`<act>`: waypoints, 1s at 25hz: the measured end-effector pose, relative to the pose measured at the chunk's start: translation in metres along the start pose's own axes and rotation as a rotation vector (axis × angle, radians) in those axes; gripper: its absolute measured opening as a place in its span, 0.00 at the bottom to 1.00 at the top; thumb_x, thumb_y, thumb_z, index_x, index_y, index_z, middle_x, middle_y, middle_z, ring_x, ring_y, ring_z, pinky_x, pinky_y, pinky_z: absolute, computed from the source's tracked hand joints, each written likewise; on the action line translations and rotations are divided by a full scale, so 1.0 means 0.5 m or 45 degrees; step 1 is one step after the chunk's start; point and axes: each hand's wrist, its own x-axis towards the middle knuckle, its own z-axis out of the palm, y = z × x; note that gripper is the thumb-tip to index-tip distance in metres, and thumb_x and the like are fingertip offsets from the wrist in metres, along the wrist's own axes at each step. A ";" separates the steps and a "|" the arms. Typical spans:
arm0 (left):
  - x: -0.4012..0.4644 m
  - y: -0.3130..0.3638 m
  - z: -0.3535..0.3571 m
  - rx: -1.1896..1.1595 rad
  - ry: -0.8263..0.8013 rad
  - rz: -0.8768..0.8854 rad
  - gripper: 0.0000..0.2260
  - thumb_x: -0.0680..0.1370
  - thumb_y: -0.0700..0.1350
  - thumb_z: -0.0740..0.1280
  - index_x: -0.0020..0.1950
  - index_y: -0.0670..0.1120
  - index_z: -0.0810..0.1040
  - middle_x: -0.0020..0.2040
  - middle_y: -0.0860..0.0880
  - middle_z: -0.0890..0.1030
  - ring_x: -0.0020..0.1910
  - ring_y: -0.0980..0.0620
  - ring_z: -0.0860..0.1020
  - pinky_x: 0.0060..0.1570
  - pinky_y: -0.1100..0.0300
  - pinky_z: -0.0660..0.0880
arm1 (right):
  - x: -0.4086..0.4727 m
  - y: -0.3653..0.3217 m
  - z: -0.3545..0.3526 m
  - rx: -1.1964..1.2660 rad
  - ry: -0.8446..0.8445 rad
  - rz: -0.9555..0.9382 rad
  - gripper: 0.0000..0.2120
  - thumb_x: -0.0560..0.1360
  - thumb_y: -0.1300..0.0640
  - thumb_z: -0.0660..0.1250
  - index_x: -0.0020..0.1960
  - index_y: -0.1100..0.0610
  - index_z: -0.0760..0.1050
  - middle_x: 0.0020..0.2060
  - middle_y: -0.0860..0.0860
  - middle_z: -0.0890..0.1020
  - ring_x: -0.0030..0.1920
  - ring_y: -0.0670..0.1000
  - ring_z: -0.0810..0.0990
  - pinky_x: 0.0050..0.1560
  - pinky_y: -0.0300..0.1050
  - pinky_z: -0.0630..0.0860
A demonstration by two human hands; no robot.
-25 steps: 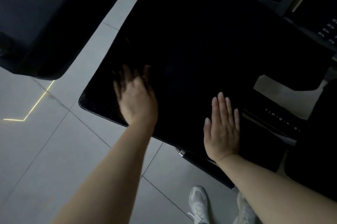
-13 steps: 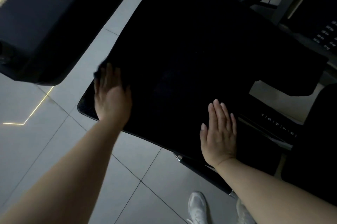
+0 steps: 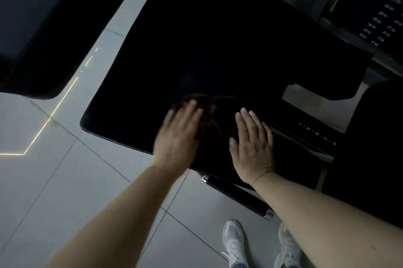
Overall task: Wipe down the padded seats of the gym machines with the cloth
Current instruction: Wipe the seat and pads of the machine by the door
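My left hand (image 3: 178, 134) lies blurred and flat, fingers straight, on the near part of the black seat (image 3: 196, 49), with a dark cloth (image 3: 209, 112) under its fingertips, poking out to the right. Just right, my right hand (image 3: 253, 143) presses flat, fingers together.

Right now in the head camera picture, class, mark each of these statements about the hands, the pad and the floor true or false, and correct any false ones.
1. The right hand lies flat on the black seat pad. True.
2. The left hand hangs off the pad, over the floor. False: it is on the pad, blurred, over a dark cloth.
3. The floor is carpeted. False: it is pale tile.
4. White shoes show below. True.
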 end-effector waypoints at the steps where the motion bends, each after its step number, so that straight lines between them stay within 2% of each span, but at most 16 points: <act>1: 0.015 -0.047 -0.013 -0.019 0.029 -0.208 0.22 0.76 0.45 0.57 0.71 0.44 0.69 0.73 0.44 0.67 0.69 0.42 0.70 0.71 0.51 0.56 | -0.002 0.005 0.000 0.029 0.002 -0.007 0.26 0.79 0.50 0.51 0.74 0.58 0.59 0.74 0.54 0.64 0.74 0.52 0.59 0.71 0.52 0.56; 3: 0.052 -0.136 -0.049 -0.075 0.077 -0.710 0.22 0.79 0.43 0.58 0.73 0.44 0.65 0.76 0.46 0.62 0.73 0.44 0.62 0.73 0.49 0.54 | -0.005 0.009 0.001 0.113 0.016 -0.026 0.25 0.79 0.51 0.50 0.74 0.58 0.60 0.74 0.53 0.64 0.74 0.52 0.58 0.72 0.51 0.55; 4: 0.068 -0.162 -0.062 -0.086 0.130 -0.857 0.22 0.79 0.43 0.59 0.74 0.43 0.63 0.77 0.47 0.60 0.75 0.45 0.58 0.74 0.48 0.52 | -0.005 0.010 0.002 0.154 0.027 -0.034 0.24 0.80 0.53 0.50 0.74 0.59 0.61 0.74 0.53 0.64 0.74 0.52 0.58 0.73 0.51 0.55; 6: 0.097 -0.154 -0.062 -0.052 0.168 -0.976 0.23 0.80 0.44 0.58 0.74 0.42 0.62 0.77 0.46 0.57 0.76 0.46 0.54 0.75 0.51 0.46 | -0.006 0.013 0.002 0.203 0.036 -0.040 0.24 0.80 0.54 0.50 0.74 0.59 0.62 0.73 0.54 0.64 0.75 0.52 0.58 0.73 0.51 0.54; 7: 0.108 -0.130 -0.052 -0.052 0.171 -0.963 0.21 0.80 0.45 0.58 0.73 0.42 0.64 0.77 0.46 0.58 0.76 0.46 0.53 0.75 0.53 0.44 | -0.007 0.013 0.001 0.213 0.034 -0.040 0.24 0.80 0.55 0.50 0.74 0.60 0.62 0.73 0.54 0.64 0.75 0.52 0.57 0.74 0.51 0.53; 9: 0.117 -0.053 -0.025 -0.072 0.203 -0.808 0.17 0.81 0.46 0.56 0.68 0.43 0.70 0.76 0.45 0.62 0.75 0.44 0.58 0.74 0.53 0.46 | -0.006 0.012 0.002 0.218 0.031 -0.045 0.24 0.79 0.55 0.50 0.73 0.60 0.62 0.73 0.54 0.64 0.75 0.52 0.57 0.74 0.49 0.51; 11: 0.105 0.037 -0.005 -0.063 0.155 -0.528 0.19 0.80 0.46 0.58 0.70 0.44 0.69 0.75 0.44 0.62 0.74 0.44 0.60 0.74 0.52 0.50 | -0.004 0.012 0.002 0.227 0.038 -0.047 0.24 0.79 0.55 0.50 0.73 0.61 0.64 0.73 0.55 0.65 0.74 0.52 0.58 0.74 0.48 0.50; 13: 0.079 0.102 0.002 -0.051 0.017 -0.197 0.23 0.79 0.49 0.56 0.73 0.45 0.65 0.76 0.46 0.60 0.74 0.46 0.60 0.74 0.53 0.47 | -0.004 0.013 0.001 0.206 0.045 -0.062 0.23 0.78 0.56 0.52 0.71 0.62 0.66 0.71 0.57 0.68 0.74 0.53 0.59 0.74 0.48 0.50; 15: 0.067 0.090 0.006 -0.036 -0.056 0.094 0.23 0.78 0.50 0.54 0.71 0.45 0.69 0.74 0.46 0.65 0.72 0.47 0.66 0.74 0.54 0.49 | -0.005 0.014 0.003 0.179 0.048 -0.074 0.22 0.77 0.57 0.52 0.68 0.63 0.69 0.70 0.59 0.69 0.73 0.53 0.59 0.74 0.48 0.50; 16: 0.078 0.059 0.004 -0.023 -0.042 0.140 0.23 0.77 0.49 0.55 0.70 0.44 0.70 0.73 0.45 0.67 0.71 0.47 0.68 0.73 0.54 0.50 | -0.007 0.015 0.004 0.176 0.047 -0.068 0.22 0.78 0.56 0.51 0.69 0.63 0.68 0.71 0.58 0.68 0.74 0.53 0.59 0.74 0.48 0.50; 17: 0.098 0.021 0.001 -0.019 0.007 0.082 0.23 0.77 0.48 0.56 0.70 0.44 0.71 0.73 0.45 0.67 0.70 0.46 0.68 0.72 0.55 0.50 | -0.008 0.015 0.004 0.183 0.042 -0.064 0.23 0.78 0.56 0.51 0.71 0.62 0.66 0.72 0.56 0.66 0.74 0.52 0.58 0.74 0.48 0.50; 18: 0.128 -0.017 -0.007 -0.031 0.069 -0.072 0.22 0.78 0.48 0.56 0.71 0.44 0.69 0.74 0.45 0.66 0.72 0.47 0.66 0.72 0.56 0.49 | -0.008 0.017 0.004 0.196 0.041 -0.063 0.23 0.79 0.56 0.50 0.72 0.61 0.63 0.73 0.55 0.64 0.74 0.52 0.58 0.75 0.48 0.51; 20: 0.201 -0.080 -0.035 -0.117 0.120 -0.508 0.21 0.81 0.49 0.53 0.74 0.46 0.63 0.77 0.48 0.59 0.76 0.49 0.55 0.73 0.56 0.43 | -0.012 0.017 0.005 0.225 0.047 -0.070 0.24 0.79 0.55 0.49 0.74 0.60 0.60 0.74 0.54 0.62 0.75 0.52 0.57 0.75 0.49 0.51; 21: 0.229 -0.088 -0.046 -0.141 0.127 -0.617 0.21 0.82 0.50 0.53 0.74 0.47 0.63 0.77 0.49 0.57 0.77 0.49 0.52 0.74 0.55 0.42 | -0.013 0.016 0.006 0.236 0.052 -0.073 0.24 0.79 0.55 0.49 0.74 0.60 0.60 0.74 0.53 0.62 0.75 0.52 0.57 0.75 0.49 0.51; 23: 0.248 -0.061 -0.048 -0.174 0.154 -0.613 0.19 0.82 0.51 0.53 0.73 0.49 0.65 0.77 0.49 0.58 0.77 0.48 0.53 0.74 0.54 0.44 | -0.007 0.018 0.007 0.259 0.053 -0.077 0.23 0.80 0.55 0.49 0.74 0.60 0.60 0.74 0.53 0.62 0.75 0.52 0.57 0.75 0.49 0.51; 25: 0.217 -0.006 -0.028 -0.137 0.132 -0.409 0.20 0.81 0.50 0.54 0.72 0.48 0.67 0.76 0.48 0.61 0.75 0.47 0.59 0.73 0.53 0.49 | -0.006 0.017 0.009 0.293 0.044 -0.084 0.23 0.81 0.54 0.47 0.74 0.60 0.61 0.74 0.53 0.62 0.75 0.52 0.58 0.74 0.49 0.52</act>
